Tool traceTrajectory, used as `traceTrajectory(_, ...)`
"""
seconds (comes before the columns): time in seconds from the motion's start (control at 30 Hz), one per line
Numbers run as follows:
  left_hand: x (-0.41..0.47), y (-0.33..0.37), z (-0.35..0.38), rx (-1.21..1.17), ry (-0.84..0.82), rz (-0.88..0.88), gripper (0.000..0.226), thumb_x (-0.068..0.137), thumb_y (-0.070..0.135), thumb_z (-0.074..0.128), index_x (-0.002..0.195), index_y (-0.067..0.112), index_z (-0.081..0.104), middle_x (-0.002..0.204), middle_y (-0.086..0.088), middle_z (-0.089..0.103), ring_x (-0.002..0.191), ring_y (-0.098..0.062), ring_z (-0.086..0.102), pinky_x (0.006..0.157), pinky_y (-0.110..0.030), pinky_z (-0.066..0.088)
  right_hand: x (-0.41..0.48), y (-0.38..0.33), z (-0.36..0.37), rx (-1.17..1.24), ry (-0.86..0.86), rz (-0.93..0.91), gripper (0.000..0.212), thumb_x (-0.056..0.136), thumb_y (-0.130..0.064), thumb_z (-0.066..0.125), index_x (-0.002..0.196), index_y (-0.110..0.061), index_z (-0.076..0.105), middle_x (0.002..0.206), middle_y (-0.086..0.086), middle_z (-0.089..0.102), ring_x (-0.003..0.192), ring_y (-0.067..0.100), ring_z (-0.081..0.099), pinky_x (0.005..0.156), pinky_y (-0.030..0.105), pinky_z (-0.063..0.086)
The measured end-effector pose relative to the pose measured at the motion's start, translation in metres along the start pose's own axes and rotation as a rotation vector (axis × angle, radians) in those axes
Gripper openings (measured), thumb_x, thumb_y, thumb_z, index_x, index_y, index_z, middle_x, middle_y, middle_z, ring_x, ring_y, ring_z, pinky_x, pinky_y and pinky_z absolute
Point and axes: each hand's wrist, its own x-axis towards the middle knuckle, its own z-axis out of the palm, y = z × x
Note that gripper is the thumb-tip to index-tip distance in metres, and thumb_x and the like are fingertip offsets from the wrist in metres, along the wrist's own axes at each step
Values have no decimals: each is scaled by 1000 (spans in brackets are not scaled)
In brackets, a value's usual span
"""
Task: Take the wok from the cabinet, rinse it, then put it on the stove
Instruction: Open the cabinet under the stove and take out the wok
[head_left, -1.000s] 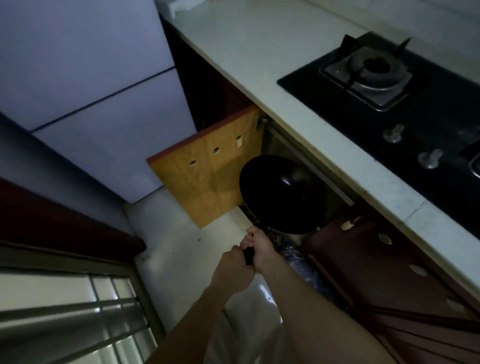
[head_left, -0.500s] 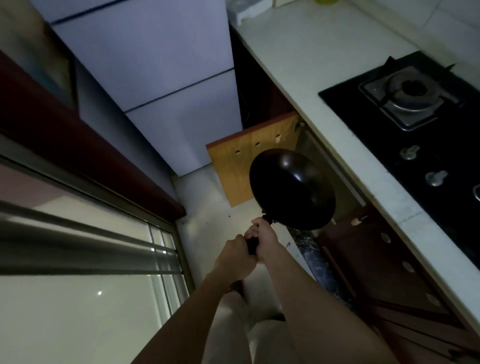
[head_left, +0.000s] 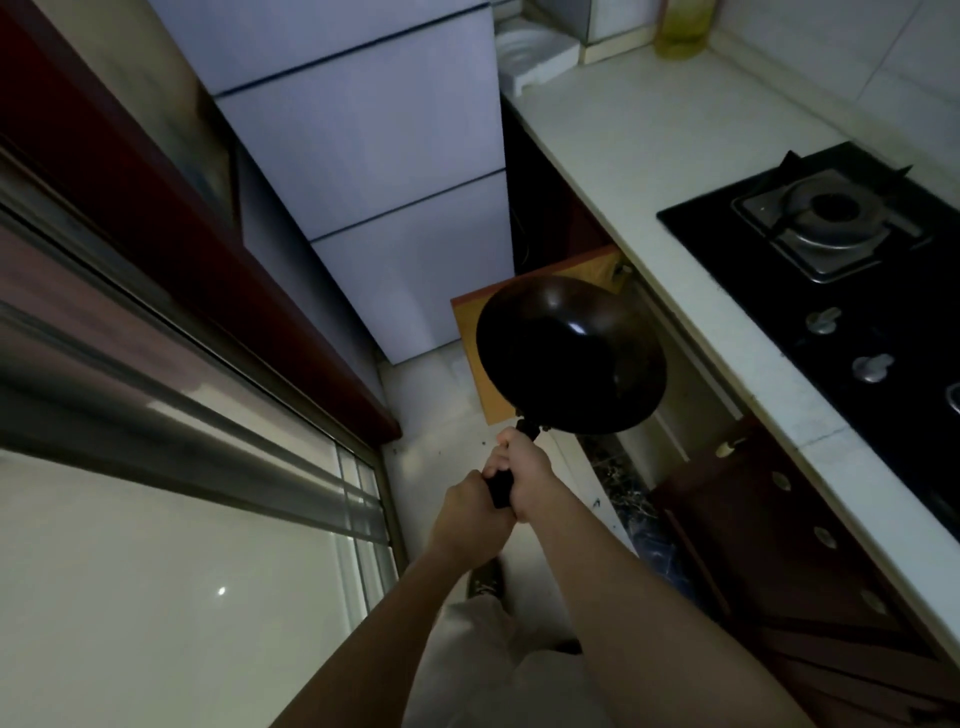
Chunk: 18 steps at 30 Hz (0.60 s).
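Wok (head_left: 571, 358), black and round, is held up in the air over the floor (head_left: 441, 410), out of the cabinet, its bowl tilted toward the viewer. Both arms reach forward, nearly straight. Right hand (head_left: 524, 480) is wrapped on the dark handle (head_left: 500, 487) nearer the bowl, left hand (head_left: 475, 519) just behind it at the handle's end; both grips clamped tight, hands touching each other. Open cabinet door (head_left: 480, 353), light wood inside, hangs behind the wok, partly hidden by it. Table (head_left: 675, 171), pale top, runs along the right, well clear of the wok's rim. Black stove (head_left: 852, 291) is set into it, a burner (head_left: 831, 218) at the far end, two knobs (head_left: 823, 319) nearer. White fridge (head_left: 374, 171) stands far left of the cabinet. Window (head_left: 156, 571) on the near left. A shoe (head_left: 485, 577) shows below the wrists.
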Motion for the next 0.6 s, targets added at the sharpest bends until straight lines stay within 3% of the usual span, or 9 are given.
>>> traceTrajectory(0.17,-10,12,-6,-49,36,51,17,90,24,68,91,22,52,78,10,58,62,-3,56,49,-9,40,-15,-8,5,-32,-9,-91,32,93,-4,49,64,-15,42,43,-4,31,36,13,26,44,28,29)
traceTrajectory(0.33,0,40,-1,-99,66,91,13,91,25,63,93,16,54,84,0,64,67,-7,59,49,-14,37,-34,-42,2,-48,-6,-217,37,92,-3,49,61,-19,35,47,-5,27,37,11,24,40,25,28)
traceTrajectory(0.47,10,73,9,-84,16,172,13,91,24,59,98,14,56,83,3,62,65,-4,53,50,-12,34,-52,-75,-7,-60,54,-310,36,92,-3,50,63,-19,36,46,-4,30,36,11,26,38,24,28)
traceTrajectory(0.6,15,107,17,-196,-87,215,14,85,20,63,97,19,57,83,3,67,70,-5,62,48,-12,39,-70,-106,-25,4,144,-379,31,93,-6,52,68,-17,39,45,-3,33,35,11,28,38,23,28)
